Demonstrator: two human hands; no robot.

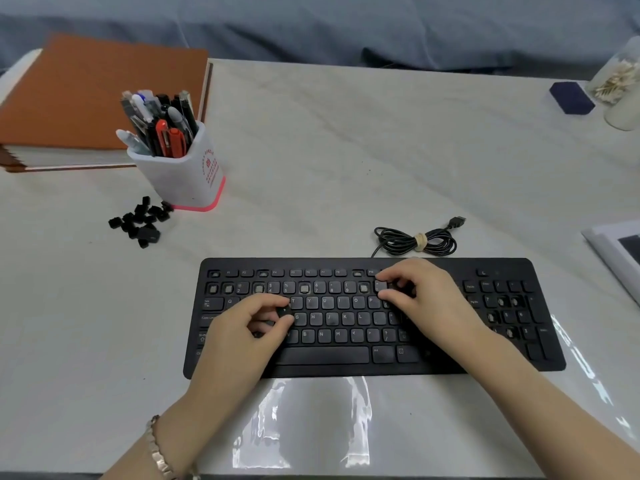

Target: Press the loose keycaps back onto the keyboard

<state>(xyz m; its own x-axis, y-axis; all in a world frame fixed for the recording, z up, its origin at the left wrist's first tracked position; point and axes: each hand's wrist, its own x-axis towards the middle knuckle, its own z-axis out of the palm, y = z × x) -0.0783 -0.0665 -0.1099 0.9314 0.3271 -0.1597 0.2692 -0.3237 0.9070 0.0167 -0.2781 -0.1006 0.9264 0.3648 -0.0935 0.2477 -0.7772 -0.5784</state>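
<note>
Head: left hand (242, 327) pinches one keycap (284, 310) over one keyboard (346, 356).

pen cup (180, 168) beside loose keycaps (140, 220), bare table (346, 150) behind keyboard (346, 368)

Both forearms reach forward. Left hand (249, 329) pinches a keycap (284, 310) between thumb and forefinger; right hand (427, 299) arches, curled downward.
</note>
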